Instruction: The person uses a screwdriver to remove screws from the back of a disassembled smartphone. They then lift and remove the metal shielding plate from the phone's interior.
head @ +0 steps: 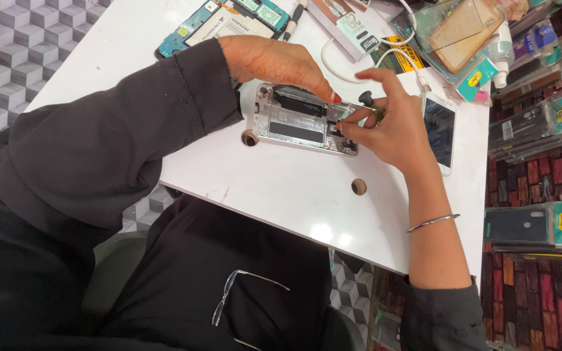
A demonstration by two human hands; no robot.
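An opened phone (297,123) with its back removed lies on the white table (281,188), showing its silver frame and dark inner parts. My left hand (271,62) reaches over it from the left, fingertips pressing down near the phone's right end. My right hand (391,120) pinches a small screwdriver (367,99) with a black round top, held upright over the phone's right end.
A second phone (439,130) with a white face lies to the right. A disassembled phone board (219,23), a pen (294,18), white cable (352,71) and packaged accessories (469,39) sit at the far edge. The tabletop has two round holes (359,186). Glasses (242,299) hang on my dark clothing.
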